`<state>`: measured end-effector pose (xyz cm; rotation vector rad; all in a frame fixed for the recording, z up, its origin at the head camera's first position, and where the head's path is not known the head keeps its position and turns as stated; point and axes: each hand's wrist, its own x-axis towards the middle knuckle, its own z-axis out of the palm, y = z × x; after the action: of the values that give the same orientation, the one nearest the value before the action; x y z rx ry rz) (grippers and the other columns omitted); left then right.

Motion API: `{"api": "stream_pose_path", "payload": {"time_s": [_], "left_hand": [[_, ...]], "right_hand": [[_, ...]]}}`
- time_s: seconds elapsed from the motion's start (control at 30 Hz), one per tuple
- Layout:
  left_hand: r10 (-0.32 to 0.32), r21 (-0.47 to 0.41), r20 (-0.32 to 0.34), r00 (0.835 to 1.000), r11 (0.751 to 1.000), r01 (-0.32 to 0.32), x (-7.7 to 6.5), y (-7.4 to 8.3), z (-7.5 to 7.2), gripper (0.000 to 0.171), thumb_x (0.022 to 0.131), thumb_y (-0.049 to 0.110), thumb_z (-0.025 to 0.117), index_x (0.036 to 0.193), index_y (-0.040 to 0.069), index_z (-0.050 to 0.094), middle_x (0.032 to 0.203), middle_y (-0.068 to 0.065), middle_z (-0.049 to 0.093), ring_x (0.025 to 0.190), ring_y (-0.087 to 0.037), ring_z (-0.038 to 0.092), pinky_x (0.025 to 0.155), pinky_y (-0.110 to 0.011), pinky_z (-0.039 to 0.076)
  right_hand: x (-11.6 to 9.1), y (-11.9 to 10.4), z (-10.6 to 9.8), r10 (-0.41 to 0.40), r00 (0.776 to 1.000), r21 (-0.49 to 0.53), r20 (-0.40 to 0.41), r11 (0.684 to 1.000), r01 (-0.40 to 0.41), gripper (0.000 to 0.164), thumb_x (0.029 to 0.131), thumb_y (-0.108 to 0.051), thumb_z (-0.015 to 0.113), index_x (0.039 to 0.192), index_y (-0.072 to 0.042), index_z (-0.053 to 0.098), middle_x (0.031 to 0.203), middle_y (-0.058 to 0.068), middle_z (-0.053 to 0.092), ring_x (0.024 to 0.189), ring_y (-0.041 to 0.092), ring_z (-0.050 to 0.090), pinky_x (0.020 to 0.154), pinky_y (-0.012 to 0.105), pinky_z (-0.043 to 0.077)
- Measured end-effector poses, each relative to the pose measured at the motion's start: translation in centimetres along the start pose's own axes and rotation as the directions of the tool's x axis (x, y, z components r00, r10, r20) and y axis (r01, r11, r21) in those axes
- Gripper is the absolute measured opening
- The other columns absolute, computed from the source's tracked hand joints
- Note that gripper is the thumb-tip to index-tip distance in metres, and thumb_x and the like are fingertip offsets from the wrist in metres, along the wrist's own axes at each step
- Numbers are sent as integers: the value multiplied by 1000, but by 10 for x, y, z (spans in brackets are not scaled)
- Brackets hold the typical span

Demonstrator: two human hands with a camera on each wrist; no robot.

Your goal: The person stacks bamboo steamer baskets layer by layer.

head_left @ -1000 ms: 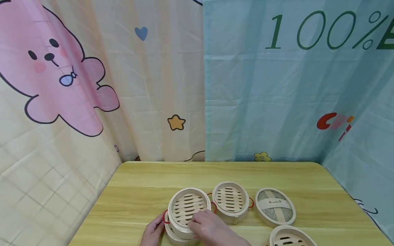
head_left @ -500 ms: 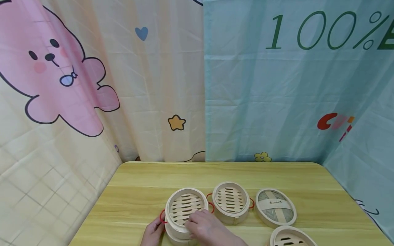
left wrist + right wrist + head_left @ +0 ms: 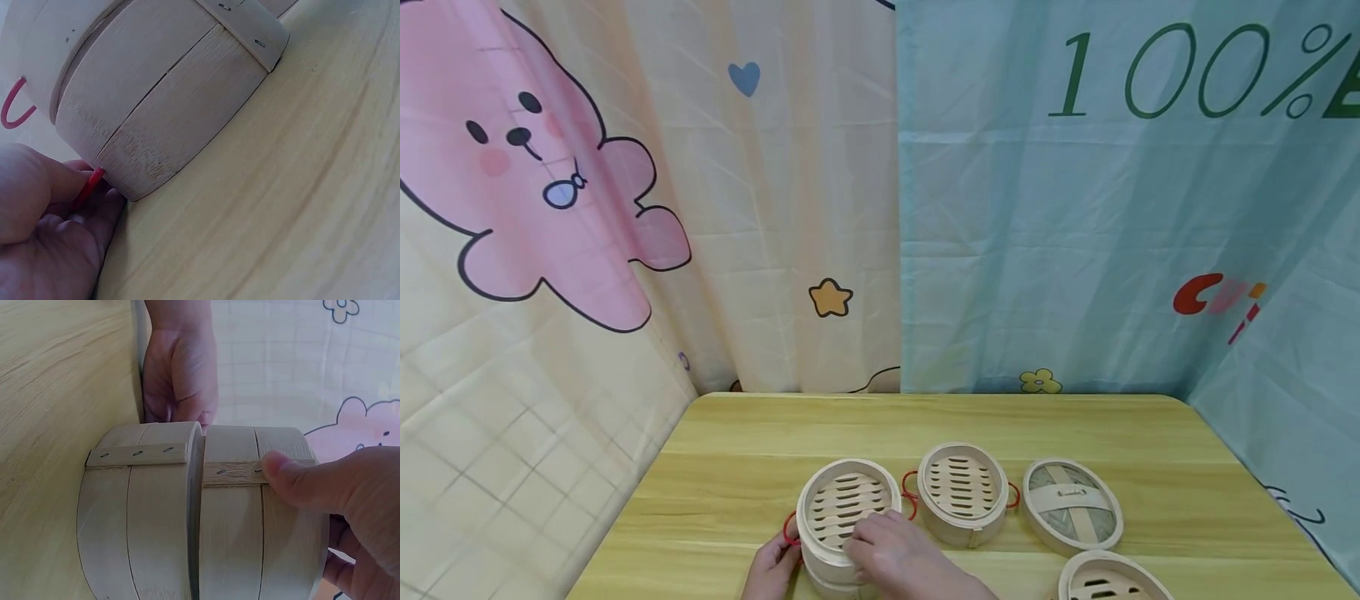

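Two round bamboo steamer baskets stand one on the other near the front of the table. My right hand [image 3: 901, 560] grips the upper steamer basket [image 3: 848, 504] by its near side, thumb on the outer wall and fingers over the rim. Beneath it is the lower steamer basket [image 3: 156, 519]; the right wrist view shows a narrow dark gap between the two. At the left side, my left hand [image 3: 53, 212] pinches the red handle [image 3: 89, 187] of the lower basket between thumb and fingers. Another red handle [image 3: 17, 103], on the upper basket, sticks out above that hand.
Close on the right is another steamer basket [image 3: 959, 492] with red handles. Beyond it lies a woven steamer lid [image 3: 1072, 508]. One more basket [image 3: 1108, 583] is cut off by the bottom edge. Printed curtains [image 3: 790, 208] hang behind the wooden table [image 3: 760, 467].
My right hand has moved the upper steamer basket slightly left, so it sits more squarely over the lower one. My left hand has stayed almost in place.
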<state>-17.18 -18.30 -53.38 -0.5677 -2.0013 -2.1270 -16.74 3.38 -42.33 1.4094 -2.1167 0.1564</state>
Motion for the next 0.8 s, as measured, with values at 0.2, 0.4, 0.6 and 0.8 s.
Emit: {"api": "stream_pose_path", "payload": {"time_s": [0.2, 0.4, 0.6, 0.8], "left_hand": [[28, -32, 6, 1000, 999, -28, 0, 3, 0, 48, 83, -10, 40, 104, 30, 54, 101, 16, 54, 88, 1, 49, 69, -13, 43], [18, 19, -17, 1000, 1000, -17, 0, 5, 1, 33, 83, -10, 41, 109, 5, 54, 103, 18, 52, 92, 4, 46, 73, -11, 41], [-37, 63, -52, 998, 997, 40, 1, 6, 1, 26, 83, -8, 42, 106, -19, 45, 99, 19, 53, 91, 4, 47, 72, -12, 42], [-32, 59, -43, 999, 998, 34, 1, 7, 1, 27, 83, -8, 42, 104, -24, 41, 100, 20, 52, 91, 4, 47, 73, -12, 42]], "right_hand": [[1, 0, 2, 1, 1000, -18, 7, 1000, -1, 25, 61, -33, 67, 77, -19, 55, 75, -10, 48, 74, 6, 47, 61, 18, 36], [1, 0, 1, 8, 1000, 12, 26, 1000, -8, 24, 62, -32, 67, 78, -19, 55, 76, -10, 47, 74, 6, 46, 62, 18, 35], [0, 0, 0, 25, 998, 42, 51, 999, -27, 24, 64, -31, 67, 81, -19, 55, 78, -10, 48, 77, 7, 46, 65, 18, 35], [-1, -1, 0, 25, 999, 42, 29, 999, -26, 24, 65, -31, 67, 83, -18, 56, 79, -9, 48, 77, 7, 46, 66, 19, 36]]}}
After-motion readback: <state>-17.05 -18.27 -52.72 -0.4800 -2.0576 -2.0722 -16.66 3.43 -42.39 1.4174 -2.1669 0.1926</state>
